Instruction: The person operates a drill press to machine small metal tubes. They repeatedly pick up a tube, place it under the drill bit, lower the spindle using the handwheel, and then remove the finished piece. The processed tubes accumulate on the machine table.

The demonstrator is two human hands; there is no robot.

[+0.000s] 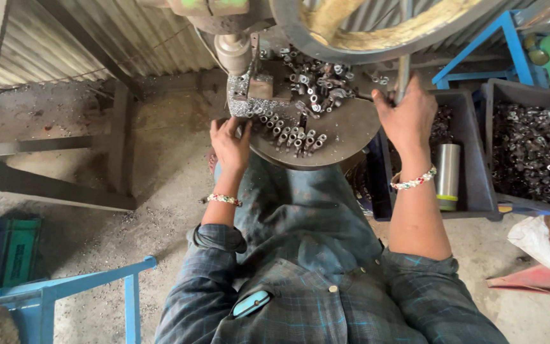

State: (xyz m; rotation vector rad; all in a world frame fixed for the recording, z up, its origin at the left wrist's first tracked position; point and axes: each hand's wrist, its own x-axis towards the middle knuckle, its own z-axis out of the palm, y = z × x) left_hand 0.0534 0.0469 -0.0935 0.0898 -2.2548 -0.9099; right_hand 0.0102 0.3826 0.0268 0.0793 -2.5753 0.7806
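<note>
A round, dark grey metal work plate (345,137) is set under the ram of a hand press, directly in front of the seated person, so that both hands reach it without stretching. Small silvery tubular metal pieces (291,135) are lined up along the near edge of the plate, close to the left hand (230,143), while a looser heap of the same pieces (316,79) lies at the far side, behind the rough, glittering metal die block (246,95). The nearer pieces seem to be arranged in a curved row following the rim, presumably so that one can be picked at a time.

The left hand is laid palm-down at the left rim of the plate, fingers loosely spread and reaching toward the die block; whether a piece is pinched under the fingertips cannot be told, since the tips are hidden. The right hand (407,114) is closed around the thin upright steel lever rod (403,70), held high where leverage is best.

The lined-up pieces mostly stand on end, open mouths upward, so their long axes run vertically toward the camera; those in the heap lie in every direction.

A dark plastic bin of finished pieces (529,150) is kept just to the right, and a cylindrical steel cup (447,175) stands in the nearer bin.
</note>
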